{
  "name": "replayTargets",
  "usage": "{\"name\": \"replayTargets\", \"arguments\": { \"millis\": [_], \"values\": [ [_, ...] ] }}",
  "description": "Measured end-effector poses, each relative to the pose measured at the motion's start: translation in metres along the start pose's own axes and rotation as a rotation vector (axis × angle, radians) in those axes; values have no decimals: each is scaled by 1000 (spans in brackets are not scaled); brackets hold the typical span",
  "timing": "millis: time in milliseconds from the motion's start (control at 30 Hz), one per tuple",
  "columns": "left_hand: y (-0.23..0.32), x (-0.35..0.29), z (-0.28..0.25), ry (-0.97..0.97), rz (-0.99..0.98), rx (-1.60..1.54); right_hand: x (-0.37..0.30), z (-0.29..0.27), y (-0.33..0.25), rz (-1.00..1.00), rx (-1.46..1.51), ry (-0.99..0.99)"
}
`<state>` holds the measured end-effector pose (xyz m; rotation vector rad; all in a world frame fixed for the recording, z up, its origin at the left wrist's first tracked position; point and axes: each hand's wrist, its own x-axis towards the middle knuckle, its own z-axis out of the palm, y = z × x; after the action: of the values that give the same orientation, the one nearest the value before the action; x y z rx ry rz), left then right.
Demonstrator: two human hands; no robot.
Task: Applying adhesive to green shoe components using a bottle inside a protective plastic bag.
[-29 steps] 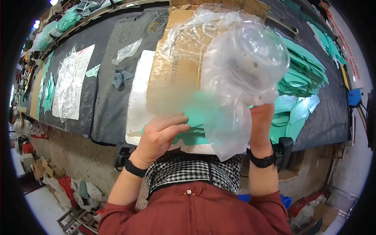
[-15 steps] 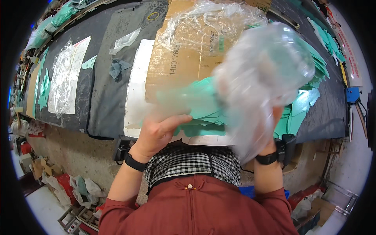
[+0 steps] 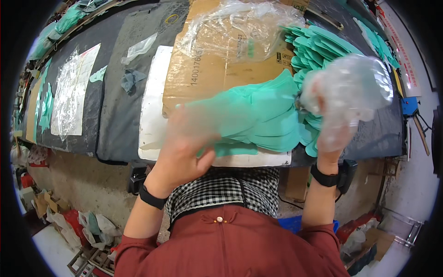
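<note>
Crumpled clear plastic film (image 3: 357,85) is bunched up in my right hand (image 3: 336,136), whose fingers are closed on it and partly seen through it. It is held over the right side of the work surface. My left hand (image 3: 182,143) is over the left end of a fanned stack of thin green pieces (image 3: 272,115). Its thumb stands apart, but motion smears the fingers, and I cannot tell whether they hold a piece. The stack lies on a white board (image 3: 150,111), close to my body.
A cardboard sheet (image 3: 217,74) with more clear film (image 3: 230,32) on it lies behind the stack. Further green pieces (image 3: 323,44) overlap at the right. Left of the board are a plastic scrap (image 3: 140,48) and a dark grey scrap (image 3: 131,81).
My right hand has carried the clear film to the right, away from the stack, uncovering more green pieces. My left hand has stayed beside the stack, its fingers now raised and blurred.
</note>
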<state>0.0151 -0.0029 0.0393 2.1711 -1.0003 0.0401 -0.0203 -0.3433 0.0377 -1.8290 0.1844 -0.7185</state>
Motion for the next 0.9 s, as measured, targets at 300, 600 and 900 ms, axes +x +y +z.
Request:
{"name": "replayTargets", "arguments": {
  "millis": [300, 600, 900],
  "values": [
    [44, 60, 65, -23, -80, 292, 1, 8, -37, 7, 387, 294],
    [13, 74, 53, 43, -59, 242, 4, 14, -32, -29, 392, 278],
    [6, 38, 23, 97, -114, 160, -3, 34, -10, -293, -125, 88]
  ]
}}
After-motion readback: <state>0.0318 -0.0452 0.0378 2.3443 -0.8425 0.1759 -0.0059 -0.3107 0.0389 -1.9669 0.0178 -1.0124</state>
